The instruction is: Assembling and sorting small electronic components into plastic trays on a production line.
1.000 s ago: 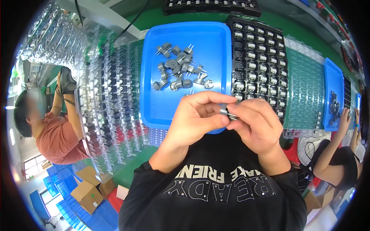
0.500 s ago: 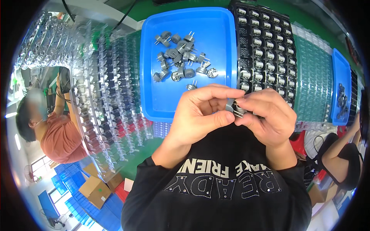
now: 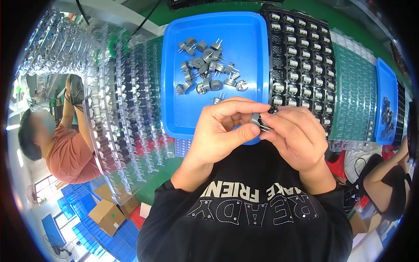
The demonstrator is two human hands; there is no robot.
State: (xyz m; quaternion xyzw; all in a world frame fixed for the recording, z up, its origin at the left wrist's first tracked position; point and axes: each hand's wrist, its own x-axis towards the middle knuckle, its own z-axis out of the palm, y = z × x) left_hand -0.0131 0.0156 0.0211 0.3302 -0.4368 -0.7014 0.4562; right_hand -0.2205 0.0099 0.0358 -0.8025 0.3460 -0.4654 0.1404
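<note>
Close to the front right of the blue tray [image 3: 244, 39], my two hands meet around one small grey round component with metal pins [image 3: 256, 118]. My left hand [image 3: 218, 135] has its thumb and forefinger closed on the grey body. On the pin side, the thumb and fingertips of my right hand [image 3: 299, 135] pinch the same part, hiding much of it. Several similar grey components [image 3: 209, 65] lie loosely heaped in the tray, some with pins up. One of these components [image 3: 218, 98] lies just beyond my left fingers.
A black tray [image 3: 273, 61] with rows of silver cylinders adjoins the blue tray. Farther right are green-looking clear trays [image 3: 355, 83] and another blue tray [image 3: 380, 100]. Clear plastic trays [image 3: 126, 96] stack at left. Co-workers sit left [image 3: 72, 153] and right [image 3: 384, 187]. Cardboard boxes [image 3: 107, 216] stand lower left.
Both hands have shifted slightly left with the grey component, the right hand more, its fingers now closer over the pins. The tray's contents look the same.
</note>
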